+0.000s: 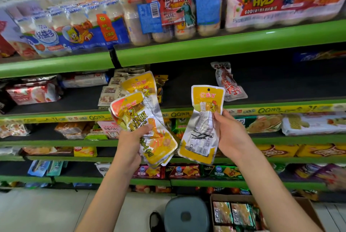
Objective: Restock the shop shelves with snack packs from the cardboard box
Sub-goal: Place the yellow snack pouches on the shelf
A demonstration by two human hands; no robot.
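Snack packs (149, 119) fill my left hand (131, 143), several yellow ones fanned out and clamped between thumb and fingers. My right hand (231, 136) pinches a single yellow pack (202, 129) by its edge, back side toward me. Both sit before the green shelves (224, 46). Below, the cardboard box (307, 211) holds more packs, beside a grey stool (187, 213).

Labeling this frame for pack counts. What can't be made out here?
- Head view: number of packs in the left hand's yellow stack; they overlap.
- Cardboard box: contents cut off by the bottom edge and the right forearm.
- Right hand's pack: front faces away, back print too small.
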